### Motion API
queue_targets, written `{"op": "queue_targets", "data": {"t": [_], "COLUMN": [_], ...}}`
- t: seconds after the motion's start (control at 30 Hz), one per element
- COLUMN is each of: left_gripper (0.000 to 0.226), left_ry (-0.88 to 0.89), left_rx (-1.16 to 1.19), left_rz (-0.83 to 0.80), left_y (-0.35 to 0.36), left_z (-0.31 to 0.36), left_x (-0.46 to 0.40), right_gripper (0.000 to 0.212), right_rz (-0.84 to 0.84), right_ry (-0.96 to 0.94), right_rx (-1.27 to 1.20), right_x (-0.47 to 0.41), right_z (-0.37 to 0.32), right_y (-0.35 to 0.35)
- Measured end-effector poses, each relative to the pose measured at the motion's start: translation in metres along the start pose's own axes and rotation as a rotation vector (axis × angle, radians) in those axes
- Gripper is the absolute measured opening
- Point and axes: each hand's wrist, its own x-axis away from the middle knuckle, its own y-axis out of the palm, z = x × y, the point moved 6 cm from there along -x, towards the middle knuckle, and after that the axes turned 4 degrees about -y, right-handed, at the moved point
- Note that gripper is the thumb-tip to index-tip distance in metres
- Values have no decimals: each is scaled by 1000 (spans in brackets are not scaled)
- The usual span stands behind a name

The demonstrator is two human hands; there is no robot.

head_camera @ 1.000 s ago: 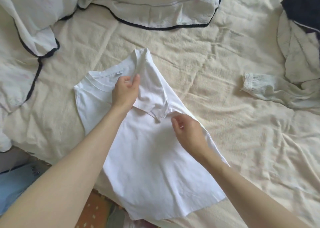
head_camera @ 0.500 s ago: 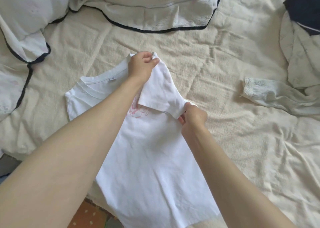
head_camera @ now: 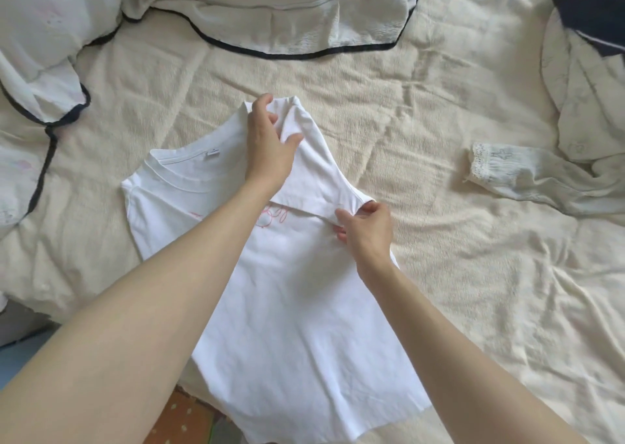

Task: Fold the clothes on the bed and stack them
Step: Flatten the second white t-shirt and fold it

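A white t-shirt (head_camera: 297, 308) with a pink print lies flat on the cream bedspread (head_camera: 439, 274), neck to the upper left and hem hanging over the near edge. Its right sleeve is folded inward over the chest. My left hand (head_camera: 270, 142) grips the shoulder end of that folded sleeve. My right hand (head_camera: 367, 225) pinches the sleeve's lower corner at the shirt's right side. My left forearm hides part of the print.
A pale garment with a lace cuff (head_camera: 527, 176) lies crumpled at the right, under a dark navy cloth (head_camera: 595, 7). White pillows with dark piping (head_camera: 270, 14) sit along the top and left. Floor and a patterned item (head_camera: 189, 420) show below the bed edge.
My left hand moved from the collar area up to the shoulder end of the sleeve. My right hand shifted right and took the sleeve's lower corner. The pink print became visible.
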Motion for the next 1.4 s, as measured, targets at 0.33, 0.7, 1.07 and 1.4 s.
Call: {"op": "queue_targets", "data": {"t": [0.33, 0.7, 1.07, 1.4], "left_gripper": [50, 53, 42, 47], "left_ry": [119, 334, 163, -580], "left_rx": [-350, -785, -616, 115], "left_rz": [-7, -60, -55, 328], "left_y": [-12, 18, 25, -78], "left_z": [-25, -78, -102, -189], "left_x": [51, 198, 331, 331], "right_gripper": [21, 46, 46, 29], "right_rz": [-102, -293, -256, -114], "right_ry": [-362, -1129, -1079, -852], "right_rx": [619, 1318, 1308, 1241], "right_x": [4, 63, 117, 110], "right_z": [-18, 23, 106, 104], "right_y": [-13, -16, -81, -121]}}
